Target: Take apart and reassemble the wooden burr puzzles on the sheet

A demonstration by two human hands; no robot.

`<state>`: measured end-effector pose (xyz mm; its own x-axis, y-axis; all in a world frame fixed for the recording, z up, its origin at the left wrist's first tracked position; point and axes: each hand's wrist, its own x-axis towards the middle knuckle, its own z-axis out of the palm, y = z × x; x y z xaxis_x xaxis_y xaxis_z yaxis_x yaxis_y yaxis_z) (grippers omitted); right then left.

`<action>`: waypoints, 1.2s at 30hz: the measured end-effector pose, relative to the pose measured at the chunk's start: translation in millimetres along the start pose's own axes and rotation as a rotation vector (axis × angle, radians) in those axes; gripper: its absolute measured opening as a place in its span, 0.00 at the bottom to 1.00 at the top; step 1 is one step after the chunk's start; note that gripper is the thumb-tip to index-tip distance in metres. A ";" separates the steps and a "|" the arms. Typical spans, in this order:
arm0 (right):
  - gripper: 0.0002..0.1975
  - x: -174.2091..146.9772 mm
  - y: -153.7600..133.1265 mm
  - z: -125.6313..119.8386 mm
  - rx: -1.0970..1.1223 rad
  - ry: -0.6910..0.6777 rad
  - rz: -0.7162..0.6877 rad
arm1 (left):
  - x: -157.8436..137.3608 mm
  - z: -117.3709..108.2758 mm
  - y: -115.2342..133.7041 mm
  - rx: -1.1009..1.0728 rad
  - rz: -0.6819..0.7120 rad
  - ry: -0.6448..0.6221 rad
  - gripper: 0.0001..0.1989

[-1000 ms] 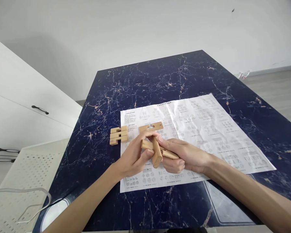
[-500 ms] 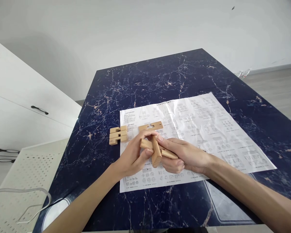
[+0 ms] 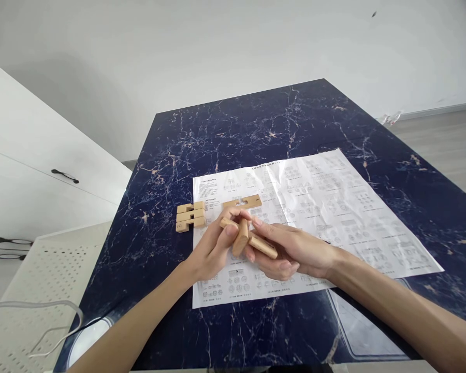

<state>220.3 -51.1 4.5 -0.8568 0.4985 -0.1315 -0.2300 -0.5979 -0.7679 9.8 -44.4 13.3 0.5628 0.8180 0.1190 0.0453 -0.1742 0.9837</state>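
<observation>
Between my hands are wooden puzzle pieces crossed over each other, above a printed sheet (image 3: 318, 207). My left hand (image 3: 213, 246) is closed round the left side, its thumb and fingers on the crossing pieces. An upright piece (image 3: 241, 237) stands in the middle, its end towards me. A slanting piece (image 3: 262, 245) reaches right and down across my right hand (image 3: 281, 248), whose fingers curl under it. Just behind, another notched wooden piece (image 3: 252, 201) lies on the sheet. Several notched wooden pieces (image 3: 190, 216) sit side by side at the sheet's left edge.
The sheet of small printed diagrams covers part of a dark blue marbled table (image 3: 233, 134). White cabinets (image 3: 42, 134) with black handles stand at left. A white cable (image 3: 31, 305) hangs by a perforated white panel (image 3: 73, 259) at lower left.
The crossed wooden pieces have turned between my hands, and the upright piece has shifted a little left. The pieces on the table have stayed where they were.
</observation>
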 end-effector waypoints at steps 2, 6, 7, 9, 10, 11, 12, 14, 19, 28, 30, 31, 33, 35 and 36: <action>0.32 -0.6 -2.2 0.5 -0.047 0.033 -0.008 | 0.7 -0.2 0.1 -0.076 -0.036 0.023 0.28; 0.31 -1.5 -6.0 3.0 -0.261 0.350 -0.122 | 3.8 -2.4 -5.1 -0.213 -0.068 0.121 0.29; 0.29 -1.5 -6.0 3.2 -0.370 0.478 -0.165 | 5.1 -3.3 -6.6 -0.240 -0.067 0.146 0.28; 0.25 -0.9 -4.2 2.4 -0.653 0.731 -0.256 | 8.0 -5.3 -8.7 -0.293 -0.061 0.178 0.28; 0.21 -0.2 -2.6 1.3 -0.812 0.830 -0.306 | 9.5 -6.2 -9.2 -0.316 -0.060 0.190 0.29; 0.17 0.7 -0.6 -0.1 -0.965 0.899 -0.354 | 10.9 -7.0 -9.3 -0.335 -0.058 0.202 0.30; 0.12 1.9 1.5 -1.7 -1.109 0.926 -0.417 | 12.1 -7.6 -9.2 -0.350 -0.058 0.212 0.31; 0.08 4.2 5.5 -5.2 -1.324 0.917 -0.528 | 13.8 -8.3 -8.5 -0.369 -0.054 0.230 0.32; 0.19 7.3 13.1 -12.6 -1.591 0.813 -0.533 | 14.8 -7.5 -6.7 -0.375 -0.052 0.248 0.30; 0.09 8.4 13.9 -17.7 -1.599 0.788 -0.503 | 15.0 -7.0 -7.9 -0.372 -0.093 0.271 0.30; 0.06 8.6 12.1 -15.9 -1.563 0.812 -0.475 | 15.1 -7.1 -7.8 -0.375 -0.098 0.265 0.31; 0.05 8.7 11.7 -15.2 -1.547 0.820 -0.463 | 15.2 -7.1 -7.7 -0.375 -0.098 0.263 0.31; 0.05 8.8 11.9 -14.7 -1.517 0.838 -0.447 | 15.4 -7.4 -7.8 -0.370 -0.101 0.266 0.32; 0.05 8.7 13.0 -15.3 -1.498 0.855 -0.436 | 15.4 -7.6 -8.0 -0.362 -0.097 0.266 0.32; 0.05 8.6 13.6 -15.9 -1.495 0.860 -0.431 | 15.3 -7.7 -8.0 -0.360 -0.095 0.266 0.32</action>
<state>217.1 -44.9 -17.1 -0.2819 0.9004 0.3312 0.6442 0.4335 -0.6302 11.7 -26.3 8.2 0.3364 0.9417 0.0101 -0.2297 0.0717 0.9706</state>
